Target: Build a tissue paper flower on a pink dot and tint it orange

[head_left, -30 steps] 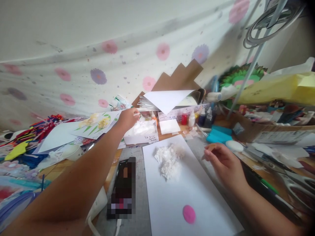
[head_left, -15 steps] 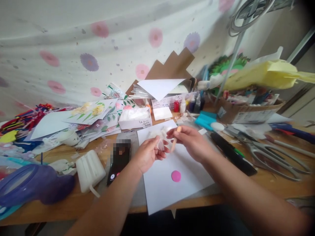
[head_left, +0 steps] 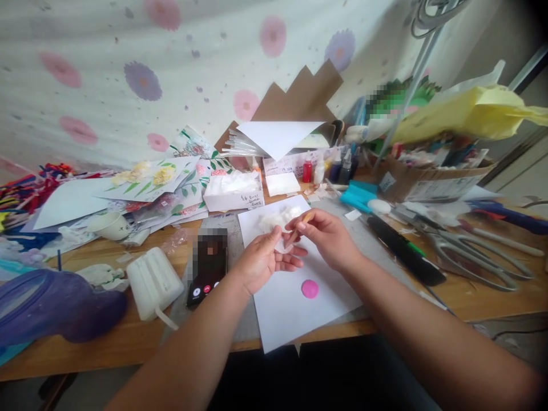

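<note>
Below the fingers [head_left: 287,264] of both hands, desk [head_left: 94,359]: wooden, spreading wide to either side and reaching back past them.
Grey mat [head_left: 363,240]: flat on the desk, under and around where the fingers are.
White sheet [head_left: 282,308]: on the mat, directly under the fingers, a near corner reaching the desk's front edge.
Scissors [head_left: 447,251]: large and metal, well to the right of the fingers.
White box [head_left: 226,202]: beyond the left fingers, filled with white material, handwriting on its near side.
Left hand [head_left: 261,260]: palm turned up, thumb bent over a thin white piece [head_left: 280,246] that it holds, other fingers loosely spread and partly curled.
Right hand [head_left: 329,237]: thumb and forefinger pinched closed on a wooden stick [head_left: 293,237].
Phone [head_left: 208,279]: to the left of the left fingers, apart from them, part of the screen blurred out.
White ruffled cluster [head_left: 272,220]: on the sheet just past the left fingers, partly hidden.
Stick: slants down from the right fingers toward the left; its lower end overlaps the white piece, though whether it presses cannot be told.
White piece: at the left fingers, its outline unclear.
Pink disc [head_left: 310,289]: flat on the sheet, on the near side of the fingers, touched by neither hand.
</note>
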The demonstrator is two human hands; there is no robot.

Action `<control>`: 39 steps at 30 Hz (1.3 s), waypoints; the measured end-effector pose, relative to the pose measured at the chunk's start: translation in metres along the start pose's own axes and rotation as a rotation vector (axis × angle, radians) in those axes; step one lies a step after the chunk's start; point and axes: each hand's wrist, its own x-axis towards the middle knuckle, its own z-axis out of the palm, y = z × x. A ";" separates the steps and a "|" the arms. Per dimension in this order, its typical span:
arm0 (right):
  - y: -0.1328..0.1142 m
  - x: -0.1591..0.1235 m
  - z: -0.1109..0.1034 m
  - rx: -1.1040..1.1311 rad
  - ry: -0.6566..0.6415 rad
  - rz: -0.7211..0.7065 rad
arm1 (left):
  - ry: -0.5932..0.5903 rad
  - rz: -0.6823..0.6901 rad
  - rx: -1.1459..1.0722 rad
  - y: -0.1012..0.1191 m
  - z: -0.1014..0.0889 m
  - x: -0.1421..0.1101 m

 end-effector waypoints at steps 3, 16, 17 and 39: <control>0.002 0.001 -0.003 -0.005 0.040 -0.019 | -0.002 0.020 0.056 0.001 -0.001 -0.001; 0.008 -0.001 -0.010 0.079 0.057 0.026 | 0.069 0.064 0.225 0.002 0.006 -0.004; 0.008 -0.001 -0.010 0.080 0.056 0.033 | 0.064 0.062 0.235 0.001 0.007 -0.004; -0.009 0.001 -0.034 -0.180 -0.138 0.084 | 0.084 0.657 1.229 -0.005 -0.007 0.001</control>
